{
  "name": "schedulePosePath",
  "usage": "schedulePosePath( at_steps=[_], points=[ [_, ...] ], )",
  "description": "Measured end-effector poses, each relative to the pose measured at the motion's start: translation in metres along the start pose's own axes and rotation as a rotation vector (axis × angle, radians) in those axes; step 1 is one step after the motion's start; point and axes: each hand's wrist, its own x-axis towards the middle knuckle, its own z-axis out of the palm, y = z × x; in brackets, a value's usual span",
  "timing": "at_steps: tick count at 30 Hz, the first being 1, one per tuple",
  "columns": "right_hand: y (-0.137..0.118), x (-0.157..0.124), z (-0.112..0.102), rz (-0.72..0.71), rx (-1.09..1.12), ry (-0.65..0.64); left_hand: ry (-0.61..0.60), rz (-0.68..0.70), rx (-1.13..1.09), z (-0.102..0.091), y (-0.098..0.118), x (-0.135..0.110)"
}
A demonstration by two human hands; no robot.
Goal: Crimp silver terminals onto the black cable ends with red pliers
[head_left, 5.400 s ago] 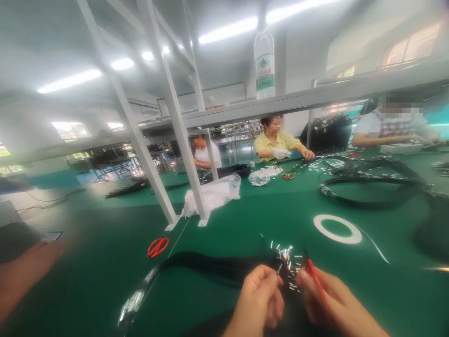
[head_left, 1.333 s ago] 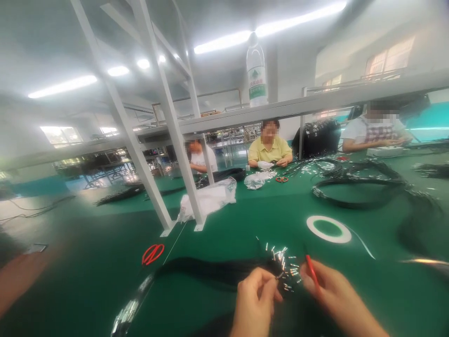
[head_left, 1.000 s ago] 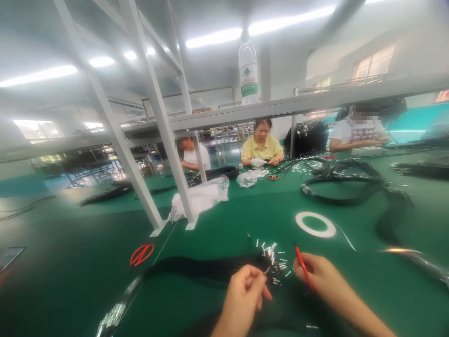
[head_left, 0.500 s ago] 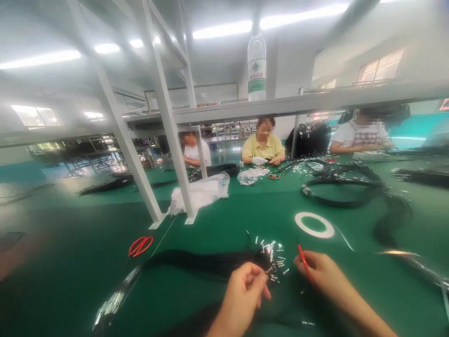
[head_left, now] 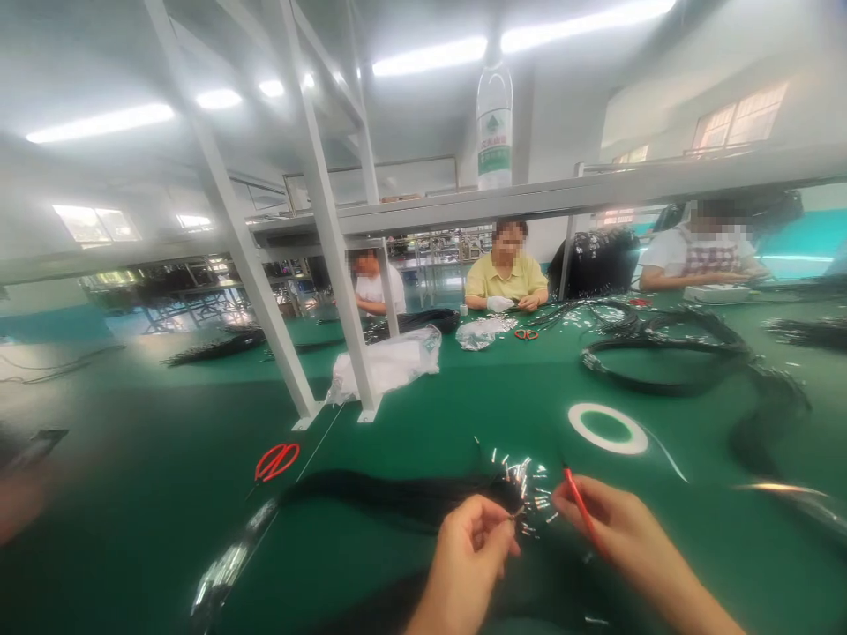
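From the head camera, the left hand [head_left: 467, 560] sits low over the green table [head_left: 430, 423], its thumb and forefinger pinched narrow on one thin black wire at the metal-tipped end of the wire bundle [head_left: 397, 494]. That bundle lies flat across the table in front of the person, its shiny terminals [head_left: 526, 494] fanned out between the two hands. The right hand [head_left: 612, 529] is curled closed around a slim red tool [head_left: 577, 504], whose tip points up and away, just beside the terminals.

Further off, red scissors [head_left: 276, 461] lie to the left, a white tape ring [head_left: 609, 429] to the right, and a clear plastic bag [head_left: 390, 362] by the white frame post [head_left: 334, 256]. Other people work across the table.
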Motion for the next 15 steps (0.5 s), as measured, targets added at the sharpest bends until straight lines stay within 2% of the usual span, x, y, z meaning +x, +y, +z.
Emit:
schedulePosePath(
  at_steps=[5, 9, 12, 15],
  points=[
    [0.0, -0.005, 0.013, -0.04, 0.254, -0.116, 0.042, 0.098, 0.14, 0.004, -0.005, -0.004],
    [-0.005, -0.006, 0.018, -0.014, 0.323, -0.217, 0.043, 0.137, 0.237, 0.005, -0.004, -0.007],
    [-0.009, -0.009, 0.02, -0.001, 0.342, -0.224, 0.036, 0.164, 0.295, 0.005, -0.003, -0.008],
    [-0.006, -0.01, 0.024, 0.036, 0.383, -0.175, 0.054, 0.198, 0.308, 0.006, -0.007, -0.007]
  ],
)
